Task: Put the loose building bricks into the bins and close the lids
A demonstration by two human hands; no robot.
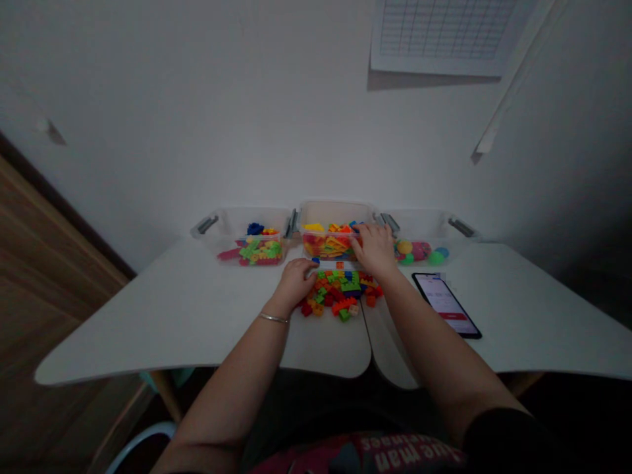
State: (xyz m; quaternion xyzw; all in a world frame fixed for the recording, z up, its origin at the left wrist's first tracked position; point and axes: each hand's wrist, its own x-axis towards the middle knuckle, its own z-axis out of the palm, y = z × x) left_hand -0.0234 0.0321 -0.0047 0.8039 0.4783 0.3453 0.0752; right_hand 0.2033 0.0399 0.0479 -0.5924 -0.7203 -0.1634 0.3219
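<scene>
My left hand (296, 282) is over the left side of a loose pile of toy building bricks (338, 293). Its fingers are curled, with a small blue brick (315, 261) at the fingertips. At the middle clear plastic box (309, 212), my right hand (376, 247) reaches over the front right corner. Its thumb stands apart from the fingers, and I see nothing held in it. Yellow, orange, red and blue pieces (328, 245) lie inside that box. Between the box and the pile runs a whitish strip (328, 265) bearing an orange brick (340, 265).
A left clear box (232, 220) holds green, pink and blue pieces. In the right clear box (424, 220) are round coloured pieces. A lit phone (447, 306) lies on the white table (197, 316), right of my right forearm. A seam splits the tabletop near the pile.
</scene>
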